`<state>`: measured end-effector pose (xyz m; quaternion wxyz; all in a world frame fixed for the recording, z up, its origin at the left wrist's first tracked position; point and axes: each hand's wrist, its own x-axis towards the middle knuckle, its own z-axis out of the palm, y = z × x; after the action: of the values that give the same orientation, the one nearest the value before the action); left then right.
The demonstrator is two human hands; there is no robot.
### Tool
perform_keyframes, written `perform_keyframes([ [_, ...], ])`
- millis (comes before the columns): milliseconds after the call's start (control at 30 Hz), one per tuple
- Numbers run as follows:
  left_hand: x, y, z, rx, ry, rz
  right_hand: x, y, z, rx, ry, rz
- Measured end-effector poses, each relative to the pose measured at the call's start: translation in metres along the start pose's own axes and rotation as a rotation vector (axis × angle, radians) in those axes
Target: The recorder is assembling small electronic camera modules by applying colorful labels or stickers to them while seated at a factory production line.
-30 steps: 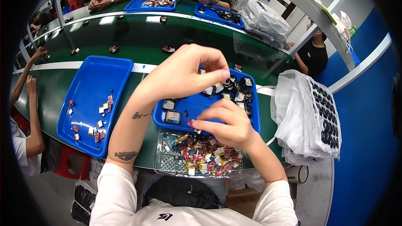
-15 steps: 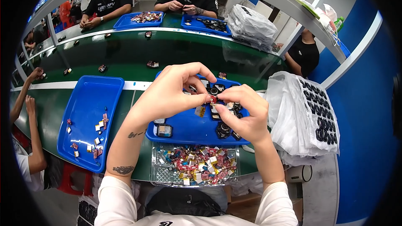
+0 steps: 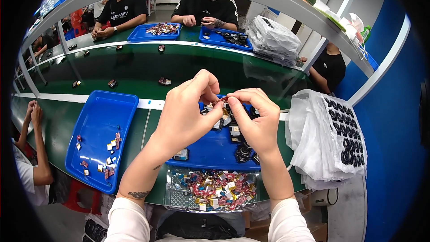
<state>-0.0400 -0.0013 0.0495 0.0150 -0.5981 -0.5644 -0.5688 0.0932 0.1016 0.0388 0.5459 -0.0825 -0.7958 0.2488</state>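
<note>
Head view: both hands, left (image 3: pixel 186 116) and right (image 3: pixel 255 123), pinch a small part (image 3: pixel 220 101), mostly hidden by fingertips.

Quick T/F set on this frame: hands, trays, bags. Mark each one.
1. Both hands pinch one small reddish part: the left hand and right hand meet on the small reddish part. True.
2. They work above a red tray. False: it is a blue plastic tray.
3. A clear container of colourful small parts sits nearest the person. True.
4. The white plastic bags lie on the left. False: on the right.
</note>
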Motion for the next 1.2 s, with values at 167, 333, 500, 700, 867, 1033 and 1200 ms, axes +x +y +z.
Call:
perform_keyframes([
  [167, 0.004, 0.004, -0.004, -0.201, -0.151, -0.038, 0.001, 0.005, -0.015, 0.587, -0.25, 0.444],
  [333, 0.003, -0.01, -0.004, -0.341, -0.262, -0.04, 0.001, 0.006, -0.015, 0.476, -0.161, 0.354],
  [500, 0.007, -0.009, 0.001, -0.334, -0.124, 0.018, -0.002, 0.007, -0.021, 0.223, 0.047, 0.195],
  [700, 0.005, -0.013, 0.008, 0.235, 0.084, 0.303, -0.009, 0.0, -0.006, 0.126, -0.109, 0.184],
  [867, 0.003, -0.013, 0.014, 0.319, 0.151, 0.357, -0.008, -0.005, -0.008, 0.179, -0.123, 0.29],
  [1033, 0.0, -0.011, 0.013, 0.397, 0.042, 0.323, -0.004, 0.002, -0.009, 0.08, -0.141, 0.024],
  [1200, 0.006, -0.009, 0.013, 0.275, 0.014, 0.291, -0.001, 0.016, -0.017, 0.323, -0.132, 0.188],
])
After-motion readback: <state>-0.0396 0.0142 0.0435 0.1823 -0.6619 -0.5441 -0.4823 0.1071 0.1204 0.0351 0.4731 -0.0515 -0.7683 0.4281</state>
